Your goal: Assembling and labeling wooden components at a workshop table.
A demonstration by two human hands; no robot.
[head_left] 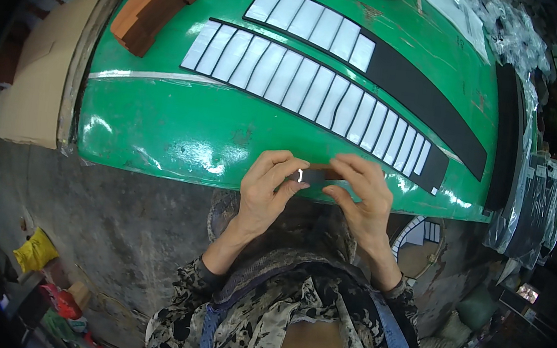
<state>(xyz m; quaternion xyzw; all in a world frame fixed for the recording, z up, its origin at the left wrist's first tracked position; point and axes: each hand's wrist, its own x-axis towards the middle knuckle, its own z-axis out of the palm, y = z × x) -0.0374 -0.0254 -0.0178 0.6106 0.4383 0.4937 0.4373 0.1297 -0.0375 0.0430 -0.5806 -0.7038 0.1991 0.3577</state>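
Close to the front edge of the green table, my left hand (268, 190) pinches a small dark piece (317, 176) between thumb and fingertips. Something bright white shows at its left end, and a brownish edge runs along its top. At the other end is my right hand (363, 195), thumb and fingers curled round the piece; its fingertips are a little blurred. The exact kind of piece is too small to make out. Beyond my hands lies a long black strip (436, 168) covered with a row of white rectangular pieces (304, 86).
A second black strip (426, 98), partly covered with white pieces, lies farther back on the green table (162, 129). Brown curved blocks (150, 11) sit at the far left. Plastic-wrapped dark sheets (537, 205) stand right. Below the table edge, a round container (418, 258) holds white-and-black pieces.
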